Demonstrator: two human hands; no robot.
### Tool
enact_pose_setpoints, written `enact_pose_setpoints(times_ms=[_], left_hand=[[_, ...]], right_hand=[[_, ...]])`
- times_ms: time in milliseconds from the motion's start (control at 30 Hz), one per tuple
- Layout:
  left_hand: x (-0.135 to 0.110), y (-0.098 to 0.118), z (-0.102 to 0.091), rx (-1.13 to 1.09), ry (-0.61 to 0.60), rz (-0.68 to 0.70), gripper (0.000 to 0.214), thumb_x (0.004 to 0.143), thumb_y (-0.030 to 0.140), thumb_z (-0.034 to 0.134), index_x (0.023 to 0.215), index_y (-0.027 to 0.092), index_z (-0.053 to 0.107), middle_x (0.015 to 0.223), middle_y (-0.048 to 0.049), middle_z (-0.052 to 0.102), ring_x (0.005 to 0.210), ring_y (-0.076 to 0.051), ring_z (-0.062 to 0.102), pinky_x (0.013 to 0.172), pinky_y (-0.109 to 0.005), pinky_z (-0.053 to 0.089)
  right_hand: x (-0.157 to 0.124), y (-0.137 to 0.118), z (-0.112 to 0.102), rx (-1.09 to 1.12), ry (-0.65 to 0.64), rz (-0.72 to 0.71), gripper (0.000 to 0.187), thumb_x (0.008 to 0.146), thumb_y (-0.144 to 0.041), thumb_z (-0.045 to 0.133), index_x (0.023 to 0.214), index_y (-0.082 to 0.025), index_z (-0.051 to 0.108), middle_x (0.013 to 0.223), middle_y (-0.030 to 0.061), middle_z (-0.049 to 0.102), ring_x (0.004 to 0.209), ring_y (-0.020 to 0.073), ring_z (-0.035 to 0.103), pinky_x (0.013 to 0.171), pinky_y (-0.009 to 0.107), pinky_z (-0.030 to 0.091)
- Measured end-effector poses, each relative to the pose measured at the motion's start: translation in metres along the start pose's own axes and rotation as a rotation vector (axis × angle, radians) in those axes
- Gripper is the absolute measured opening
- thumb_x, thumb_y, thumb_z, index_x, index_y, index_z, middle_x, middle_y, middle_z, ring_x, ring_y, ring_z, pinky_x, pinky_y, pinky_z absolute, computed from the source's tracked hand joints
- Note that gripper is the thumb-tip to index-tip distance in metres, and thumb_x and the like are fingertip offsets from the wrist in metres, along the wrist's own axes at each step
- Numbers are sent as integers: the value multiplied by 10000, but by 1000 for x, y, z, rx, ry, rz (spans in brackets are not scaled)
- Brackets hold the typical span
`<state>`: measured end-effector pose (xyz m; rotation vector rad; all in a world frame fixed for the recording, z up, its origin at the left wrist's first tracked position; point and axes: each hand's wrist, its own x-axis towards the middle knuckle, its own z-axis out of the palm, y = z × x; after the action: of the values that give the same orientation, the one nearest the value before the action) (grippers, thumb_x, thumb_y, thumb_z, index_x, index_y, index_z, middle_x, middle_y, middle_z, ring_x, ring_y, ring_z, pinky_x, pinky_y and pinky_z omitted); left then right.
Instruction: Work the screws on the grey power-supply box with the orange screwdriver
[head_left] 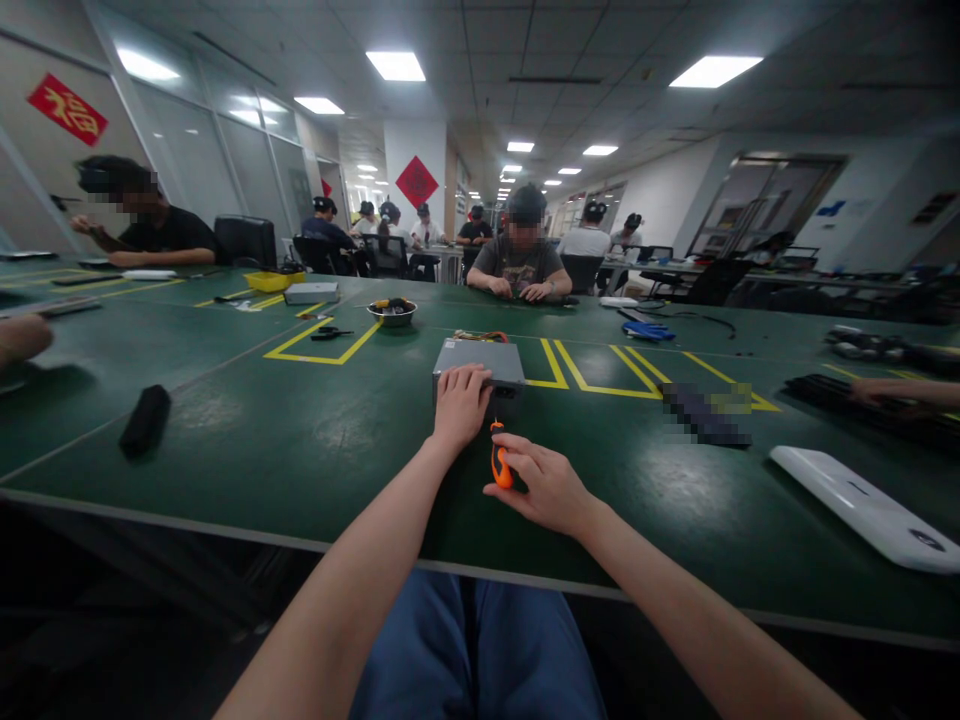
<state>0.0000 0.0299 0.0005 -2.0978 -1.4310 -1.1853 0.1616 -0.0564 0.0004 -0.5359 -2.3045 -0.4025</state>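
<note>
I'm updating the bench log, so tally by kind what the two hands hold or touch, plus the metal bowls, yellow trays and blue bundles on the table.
Grey metal box, with the left hand on it: 1
Orange screwdriver, in the right hand: 1
Metal bowl: 1
Yellow tray: 1
Blue bundle: 1
Total: 5

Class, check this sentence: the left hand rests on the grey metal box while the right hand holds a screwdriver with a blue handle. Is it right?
Not quite: the handle colour is wrong. The head view shows the right hand holding a screwdriver with an orange and black handle, while the left hand rests on the grey metal box.
</note>
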Motion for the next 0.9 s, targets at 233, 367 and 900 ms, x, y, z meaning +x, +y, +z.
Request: enact_pose_setpoints(times_ms=[233,367,900], left_hand=[[0,0,0,-7,-3,8,223,892,264,435,1094,232,522,1203,-40,560,1152,-198,460,1040,-387,273],[0,0,-1,-7,-2,8,229,884,250,442,1098,236,522,1206,-43,557,1154,-203,458,1036,-389,278],[0,1,-2,-12,-5,5,235,887,248,430,1105,240,517,1210,-42,557,1162,-196,455,1049,-391,266]], right_hand=[[4,-4,-6,-81,-92,-79,273,882,-309,488,1113,-165,510,1138,164,552,931,217,608,750,330,522],[1,-1,-2,-41,39,-16,213,864,-351,531,949,-156,509,1116,164,585,858,196,629,686,299,531],[3,-5,-8,-55,-66,-65,284,894,-210,436,1163,-143,498,1230,187,496,1015,218,581,775,314,527]])
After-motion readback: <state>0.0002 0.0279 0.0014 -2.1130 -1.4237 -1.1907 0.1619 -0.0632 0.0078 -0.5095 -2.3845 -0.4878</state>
